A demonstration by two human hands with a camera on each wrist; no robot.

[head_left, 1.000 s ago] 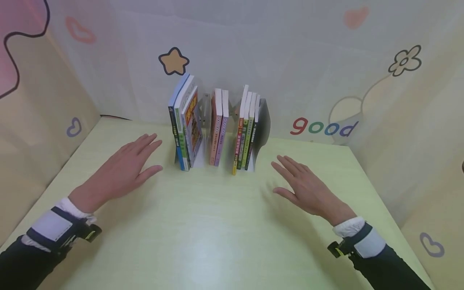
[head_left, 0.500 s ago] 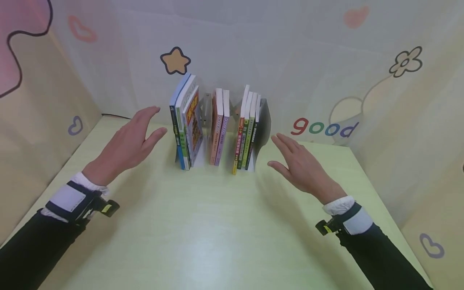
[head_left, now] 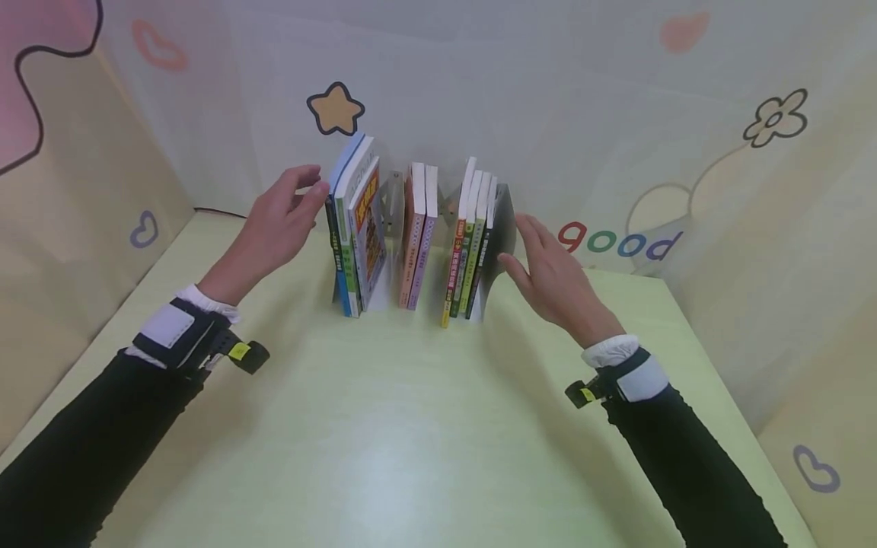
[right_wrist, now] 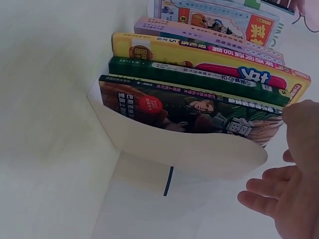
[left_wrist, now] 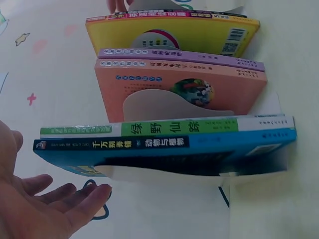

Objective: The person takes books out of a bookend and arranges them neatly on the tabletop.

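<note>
Three groups of upright books stand in a bookend rack against the back wall. My left hand (head_left: 281, 224), fingers loosely bent, is beside the upper part of the blue book (head_left: 340, 266) at the left end. In the left wrist view its fingers are apart from that book and the white end plate (left_wrist: 164, 175). A pink book (head_left: 412, 255) and a purple book (head_left: 426, 247) stand in the middle section. At the right, my right hand (head_left: 553, 281) is beside the grey bookend plate (head_left: 503, 228), fingers extended. Its thumb is close to the dark-covered book (right_wrist: 189, 109); contact is unclear.
The pale tabletop (head_left: 384, 426) stretches out in front of the books. Printed cloth walls (head_left: 589, 99) enclose the back and sides. A dark cable (head_left: 219, 211) runs along the table's back left edge. Camera straps circle both wrists.
Both hands have moved forward and inward, from over the table to either end of the book row. The left fingers have bent somewhat. The books have stayed in place.
</note>
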